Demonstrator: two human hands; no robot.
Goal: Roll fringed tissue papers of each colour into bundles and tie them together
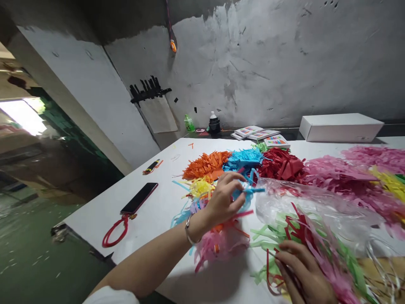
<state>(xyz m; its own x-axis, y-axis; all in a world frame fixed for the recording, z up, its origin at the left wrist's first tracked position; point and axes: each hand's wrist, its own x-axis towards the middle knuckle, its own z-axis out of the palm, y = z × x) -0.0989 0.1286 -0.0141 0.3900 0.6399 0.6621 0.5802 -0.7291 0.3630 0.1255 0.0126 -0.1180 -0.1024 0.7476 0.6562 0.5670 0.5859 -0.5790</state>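
My left hand (223,198) reaches over a white table (152,219) and pinches a few blue paper strips (253,190) beside the mouth of a clear plastic bag (303,202). A thin bracelet circles that wrist. My right hand (302,270) rests near the bottom of the view with its fingers pressed on a bundle of red, green and pink strips (303,234) that lies at the bag. Loose pink, purple and yellow strips (215,245) lie under my left forearm.
Heaps of fringed paper stretch across the table: orange (205,164), blue (245,157), red (281,164), pink (341,173). A phone with a red strap (139,197) lies at the left. Booklets (262,135), small bottles (214,123) and a white box (340,126) stand by the wall.
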